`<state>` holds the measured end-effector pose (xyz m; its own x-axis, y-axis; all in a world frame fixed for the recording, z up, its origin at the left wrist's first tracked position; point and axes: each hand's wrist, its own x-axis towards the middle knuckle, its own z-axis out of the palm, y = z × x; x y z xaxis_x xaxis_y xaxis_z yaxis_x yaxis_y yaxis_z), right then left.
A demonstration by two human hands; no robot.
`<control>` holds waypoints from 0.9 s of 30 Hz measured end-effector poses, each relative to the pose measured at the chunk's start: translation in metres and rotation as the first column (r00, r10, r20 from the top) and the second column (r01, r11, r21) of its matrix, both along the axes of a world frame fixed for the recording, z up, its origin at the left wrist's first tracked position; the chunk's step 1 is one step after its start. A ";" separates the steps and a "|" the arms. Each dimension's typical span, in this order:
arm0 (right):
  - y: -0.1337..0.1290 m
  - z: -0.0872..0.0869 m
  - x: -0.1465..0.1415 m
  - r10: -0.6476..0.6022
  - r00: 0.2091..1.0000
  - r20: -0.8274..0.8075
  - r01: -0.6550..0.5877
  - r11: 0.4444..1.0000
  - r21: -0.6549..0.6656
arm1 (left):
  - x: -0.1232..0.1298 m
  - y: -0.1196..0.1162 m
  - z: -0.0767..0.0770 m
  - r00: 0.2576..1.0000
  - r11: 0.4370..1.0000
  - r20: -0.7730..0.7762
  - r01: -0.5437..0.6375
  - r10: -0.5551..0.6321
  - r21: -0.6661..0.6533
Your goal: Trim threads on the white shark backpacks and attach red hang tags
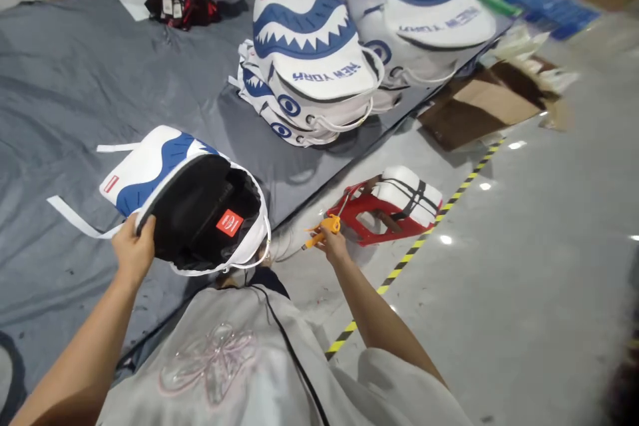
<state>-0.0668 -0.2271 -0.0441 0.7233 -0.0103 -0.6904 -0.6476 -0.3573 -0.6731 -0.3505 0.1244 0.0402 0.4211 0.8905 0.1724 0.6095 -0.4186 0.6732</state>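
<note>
A white and blue backpack [150, 173] lies on the grey cloth in front of me with its flap raised, showing a black lining and a red label [229, 222] inside. My left hand [134, 247] grips the edge of the flap, thumb and fingers closed on it. Over the floor to the right, my right hand [332, 243] is closed around an orange air blow gun [327, 226], whose thin nozzle points up and to the right. A thin hose trails from the gun toward my body.
Stacked white and blue backpacks [309, 46] stand on the cloth [64, 93] ahead. A red stool [369, 233] with a strapped white pad, an open cardboard box [469, 106] and striped tape [414, 247] are on the floor at right. Dark red packets [182, 3] lie farther back.
</note>
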 end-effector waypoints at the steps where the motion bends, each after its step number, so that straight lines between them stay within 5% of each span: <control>1: 0.002 -0.005 0.007 0.003 1.000 -0.009 -0.003 1.000 0.026 | 0.001 -0.011 0.003 0.997 0.998 -0.046 0.059 -0.059 0.013; 4: 0.009 -0.016 0.015 0.059 0.997 -0.059 -0.052 0.993 0.105 | 0.006 -0.044 0.007 0.963 0.976 -0.162 0.215 -0.215 -0.020; 9: 0.020 -0.026 0.000 0.214 0.971 -0.111 -0.190 0.963 0.192 | 0.011 -0.080 0.003 0.949 0.976 -0.228 0.206 -0.217 -0.071; 15: 0.024 -0.045 -0.012 0.230 0.965 -0.123 -0.205 0.961 0.186 | 0.011 -0.108 -0.002 0.896 0.949 -0.319 0.265 -0.308 -0.172; 21: 0.010 -0.072 -0.023 0.155 0.981 -0.118 -0.137 0.979 0.148 | 0.017 -0.118 -0.013 0.848 0.946 -0.421 0.269 -0.322 -0.182; 27: 0.023 -0.129 -0.022 -0.063 0.996 -0.060 0.066 0.997 0.048 | 0.020 -0.120 -0.025 0.758 0.916 -0.516 0.364 -0.398 -0.171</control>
